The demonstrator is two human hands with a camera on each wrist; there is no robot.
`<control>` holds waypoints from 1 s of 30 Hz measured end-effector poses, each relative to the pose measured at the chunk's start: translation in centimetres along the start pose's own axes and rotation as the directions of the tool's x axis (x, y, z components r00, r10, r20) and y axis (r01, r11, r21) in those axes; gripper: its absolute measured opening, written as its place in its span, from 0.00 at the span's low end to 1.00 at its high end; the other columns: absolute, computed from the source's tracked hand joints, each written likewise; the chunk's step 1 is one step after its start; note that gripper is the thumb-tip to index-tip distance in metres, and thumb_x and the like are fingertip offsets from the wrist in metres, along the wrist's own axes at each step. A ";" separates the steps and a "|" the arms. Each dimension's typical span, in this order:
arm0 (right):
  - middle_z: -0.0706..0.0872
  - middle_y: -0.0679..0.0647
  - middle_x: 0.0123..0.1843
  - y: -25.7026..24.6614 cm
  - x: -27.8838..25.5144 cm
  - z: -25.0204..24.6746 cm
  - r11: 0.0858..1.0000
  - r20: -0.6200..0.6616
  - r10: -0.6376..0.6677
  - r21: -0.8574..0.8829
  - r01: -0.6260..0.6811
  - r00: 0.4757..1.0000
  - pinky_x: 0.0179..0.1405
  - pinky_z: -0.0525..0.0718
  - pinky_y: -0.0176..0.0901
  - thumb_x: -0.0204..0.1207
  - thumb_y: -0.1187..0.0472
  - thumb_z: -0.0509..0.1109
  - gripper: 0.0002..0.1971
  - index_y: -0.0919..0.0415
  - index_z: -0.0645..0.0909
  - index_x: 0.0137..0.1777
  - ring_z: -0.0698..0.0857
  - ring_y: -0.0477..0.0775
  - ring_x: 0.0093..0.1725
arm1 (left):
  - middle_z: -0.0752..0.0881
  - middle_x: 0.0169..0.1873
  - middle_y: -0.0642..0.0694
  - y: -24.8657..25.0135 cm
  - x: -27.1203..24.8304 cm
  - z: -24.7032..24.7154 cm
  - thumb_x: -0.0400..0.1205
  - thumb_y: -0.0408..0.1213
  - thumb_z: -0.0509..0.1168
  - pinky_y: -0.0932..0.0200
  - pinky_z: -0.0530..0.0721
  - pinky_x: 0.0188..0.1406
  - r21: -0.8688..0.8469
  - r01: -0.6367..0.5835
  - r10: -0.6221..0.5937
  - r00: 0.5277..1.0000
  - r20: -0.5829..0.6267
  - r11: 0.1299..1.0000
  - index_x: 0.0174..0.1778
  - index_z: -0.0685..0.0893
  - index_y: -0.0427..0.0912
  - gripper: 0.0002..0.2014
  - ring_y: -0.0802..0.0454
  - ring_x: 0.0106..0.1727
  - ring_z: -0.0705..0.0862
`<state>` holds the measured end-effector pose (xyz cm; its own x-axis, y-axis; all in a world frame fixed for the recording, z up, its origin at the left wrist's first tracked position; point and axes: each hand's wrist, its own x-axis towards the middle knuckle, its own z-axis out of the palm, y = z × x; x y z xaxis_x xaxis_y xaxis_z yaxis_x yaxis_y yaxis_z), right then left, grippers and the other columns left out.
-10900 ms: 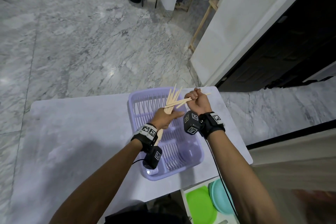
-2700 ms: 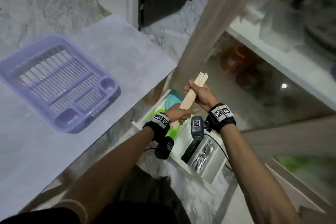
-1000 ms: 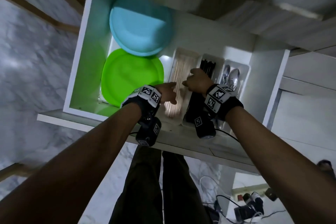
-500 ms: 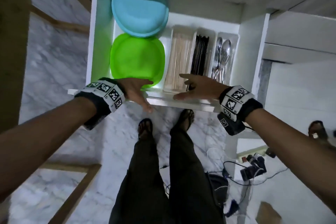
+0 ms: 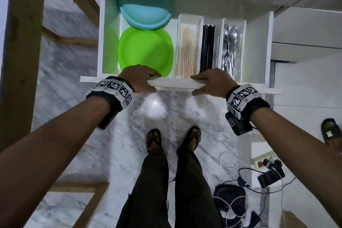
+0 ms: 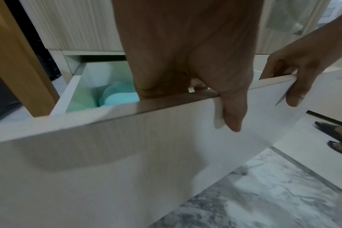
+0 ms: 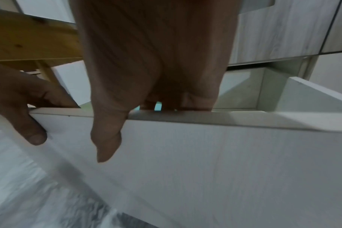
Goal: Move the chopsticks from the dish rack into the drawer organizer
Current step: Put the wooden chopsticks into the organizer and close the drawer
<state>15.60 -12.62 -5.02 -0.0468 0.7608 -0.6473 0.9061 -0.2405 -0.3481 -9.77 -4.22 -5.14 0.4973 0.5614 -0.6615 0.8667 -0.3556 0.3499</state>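
Observation:
The wooden chopsticks (image 5: 187, 52) lie bundled in the left compartment of the white drawer organizer (image 5: 200, 24), inside the open drawer. My left hand (image 5: 146, 79) grips the top edge of the drawer front (image 5: 177, 85), fingers hooked inside and thumb (image 6: 232, 114) on the outer face. My right hand (image 5: 207, 81) grips the same edge a little to the right, its thumb (image 7: 107, 138) also outside. Neither hand holds chopsticks. The dish rack is out of view.
Black chopsticks (image 5: 208, 48) and metal spoons (image 5: 230, 46) fill the other organizer compartments. A green plate (image 5: 145, 52) and blue plates (image 5: 146, 15) lie left of the organizer. A wooden frame (image 5: 24, 24) stands at left. Cables and a power strip (image 5: 262, 170) lie on the floor at right.
One second ago both hands were down in the organizer with the chopsticks. They have since let go, drawn back and taken hold of the drawer front's edge. The blue plates now sit partly under the counter.

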 end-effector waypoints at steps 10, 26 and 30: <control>0.62 0.61 0.84 -0.2 2.7 -1.2 0.962 -0.614 0.268 0.124 -0.244 0.742 0.82 0.43 0.65 0.66 0.27 0.69 0.51 0.52 0.56 0.85 0.58 0.60 0.85 | 0.85 0.64 0.41 0.7 3.4 -0.6 0.74 0.58 0.72 0.39 0.51 0.82 -0.295 -0.039 -0.169 0.745 -0.645 0.955 0.69 0.81 0.45 0.31 0.45 0.72 0.77; 0.36 0.60 0.87 2.5 5.4 -0.1 0.493 -0.354 0.748 0.862 -0.114 0.561 0.86 0.45 0.58 0.54 0.33 0.82 0.77 0.66 0.27 0.82 0.42 0.60 0.87 | 0.33 0.83 0.32 0.2 6.8 1.0 0.63 0.64 0.77 0.72 0.39 0.71 -0.861 -0.040 -0.650 0.638 -0.413 0.508 0.79 0.28 0.25 0.74 0.42 0.86 0.38; 0.34 0.65 0.86 3.0 7.8 -2.8 0.553 -0.362 0.720 0.814 -0.176 0.592 0.86 0.44 0.57 0.56 0.30 0.79 0.77 0.72 0.27 0.81 0.40 0.62 0.86 | 0.32 0.83 0.33 -1.1 8.5 -1.6 0.65 0.63 0.77 0.64 0.38 0.79 -0.797 0.051 -0.590 0.701 -0.401 0.602 0.79 0.29 0.26 0.72 0.43 0.85 0.36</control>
<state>19.13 -5.71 -9.18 0.7771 0.4951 -0.3887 0.1671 -0.7577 -0.6309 -6.45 2.19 -10.11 -0.1468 0.9027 -0.4044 0.5781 0.4100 0.7055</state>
